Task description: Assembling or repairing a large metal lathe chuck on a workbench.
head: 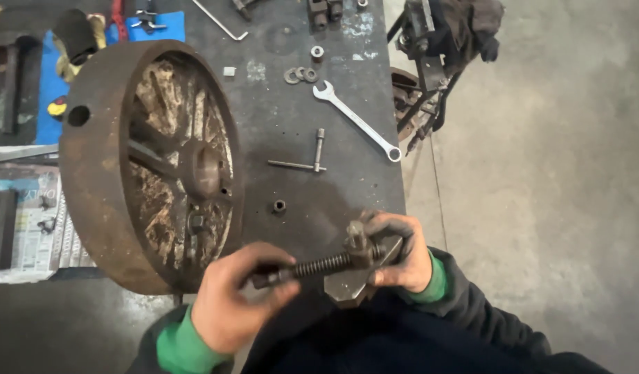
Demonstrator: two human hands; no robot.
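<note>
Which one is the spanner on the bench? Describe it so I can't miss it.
Start at the big rusty wheel on the dark bench. Right of it, past the washers, lies the spanner: long, bright silver, set diagonally, unlike the small dark bolts nearby.

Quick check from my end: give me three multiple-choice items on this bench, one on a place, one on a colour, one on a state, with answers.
1. Where is the spanner?
A. right of the wheel
B. inside the wheel
C. on the floor

2. What colour are the cuffs?
A. red
B. green
C. white

3. How is the threaded rod held?
A. left hand only
B. lying free
C. between both hands

Answers: 1 A, it lies on the table beside the wheel. 2 B, green shows at both wrists. 3 C, left hand and right hand grip its ends.
</note>
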